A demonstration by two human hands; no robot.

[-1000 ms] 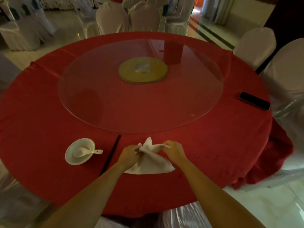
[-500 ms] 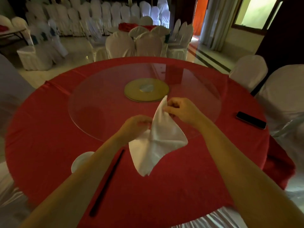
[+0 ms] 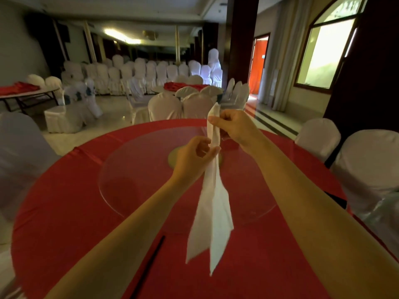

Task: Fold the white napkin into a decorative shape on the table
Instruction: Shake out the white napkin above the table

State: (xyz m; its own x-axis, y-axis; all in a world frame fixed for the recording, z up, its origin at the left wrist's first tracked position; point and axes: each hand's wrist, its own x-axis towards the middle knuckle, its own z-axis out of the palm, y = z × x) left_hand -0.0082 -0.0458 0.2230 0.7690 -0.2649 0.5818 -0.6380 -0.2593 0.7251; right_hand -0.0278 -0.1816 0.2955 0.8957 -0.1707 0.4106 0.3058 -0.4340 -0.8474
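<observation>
Both hands held the white napkin (image 3: pixel 212 203) in the air above the red table (image 3: pixel 71 208). The right hand (image 3: pixel 234 128) pinched its top end; just below, the left hand (image 3: pixel 193 157) gripped its narrowed neck, two pointed tails hanging free above the table.

In front of me stands the round table (image 3: pixel 64 212) under its red cloth, with a clear glass turntable (image 3: pixel 133 182) lying flat on its middle over a gold disc (image 3: pixel 172 157), and a pair of dark chopsticks (image 3: pixel 149 266) resting on the cloth near my edge.
</observation>
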